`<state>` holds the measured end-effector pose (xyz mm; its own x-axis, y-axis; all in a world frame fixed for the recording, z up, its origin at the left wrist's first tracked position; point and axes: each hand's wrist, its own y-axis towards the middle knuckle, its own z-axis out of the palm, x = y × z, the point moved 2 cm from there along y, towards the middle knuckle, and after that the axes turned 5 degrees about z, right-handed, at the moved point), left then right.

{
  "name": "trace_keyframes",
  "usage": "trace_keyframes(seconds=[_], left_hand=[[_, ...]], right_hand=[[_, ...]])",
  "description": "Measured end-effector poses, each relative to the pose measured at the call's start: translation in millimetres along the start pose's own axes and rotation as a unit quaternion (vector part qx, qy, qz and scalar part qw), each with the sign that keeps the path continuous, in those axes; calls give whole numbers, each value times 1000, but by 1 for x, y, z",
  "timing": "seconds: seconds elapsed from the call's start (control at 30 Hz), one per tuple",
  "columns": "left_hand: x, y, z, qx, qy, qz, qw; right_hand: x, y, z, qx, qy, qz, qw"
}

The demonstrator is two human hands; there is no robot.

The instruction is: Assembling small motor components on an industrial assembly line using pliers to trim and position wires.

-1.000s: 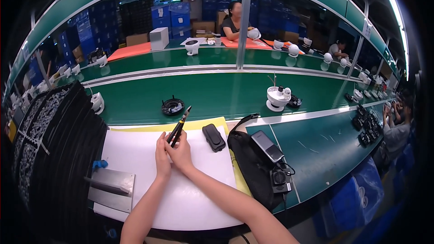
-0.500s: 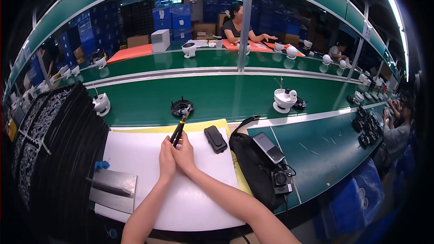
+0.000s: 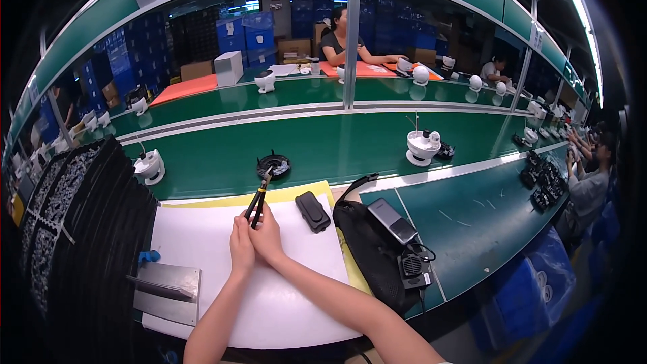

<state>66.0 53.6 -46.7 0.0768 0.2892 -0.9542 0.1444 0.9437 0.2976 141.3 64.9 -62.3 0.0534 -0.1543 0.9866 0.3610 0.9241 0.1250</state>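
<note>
My left hand (image 3: 242, 249) and my right hand (image 3: 265, 234) are together above a white sheet (image 3: 283, 303), fingers closed around the black handles of a pair of pliers (image 3: 257, 205). A yellow band shows near the pliers' jaws, which point away from me. Just beyond, a round black part (image 3: 275, 164) with upright prongs lies on the green belt, and the jaws overlap its near edge in the head view. Whether they touch it I cannot tell. To the right of my hands lies a small black case (image 3: 313, 211).
Stacked black trays (image 3: 101, 222) rise at the left beside a metal plate (image 3: 166, 290). At the right are a black bag (image 3: 364, 249), a grey power bank (image 3: 391, 220) and a small black fan-like device (image 3: 412, 266). White units (image 3: 422, 147) stand on the belt. Co-workers sit beyond.
The view has shifted a little, moving most things left. The pliers' jaws are slightly lower in the picture, still by the black part. Across the belt, a co-worker's hand has reached a white unit.
</note>
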Motion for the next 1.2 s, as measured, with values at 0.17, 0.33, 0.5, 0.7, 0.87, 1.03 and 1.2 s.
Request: trace_keyframes(seconds=[0.17,0.33,0.5,0.7,0.87,1.03,1.2], left_hand=[[3,0,2,0,0,18,1000],[8,1,-6,-8,1,10,1000],[28,7,-7,-38,34,34,998],[21,4,-7,-45,20,21,999],[23,4,-12,-25,17,17,999],[15,4,-10,-8,15,-4,1000],[16,3,-11,-2,7,3,1000]], right_hand=[[-8,4,-1,-9,2,-10,1000],[-1,1,4,-2,-19,-1,1000],[-16,8,2,-24,-22,-8,999],[-12,5,3,-28,-33,-37,998],[-10,4,7,-12,-45,-25,999],[-11,6,6,-4,-37,-27,999],[-6,3,7,5,-51,-18,999]])
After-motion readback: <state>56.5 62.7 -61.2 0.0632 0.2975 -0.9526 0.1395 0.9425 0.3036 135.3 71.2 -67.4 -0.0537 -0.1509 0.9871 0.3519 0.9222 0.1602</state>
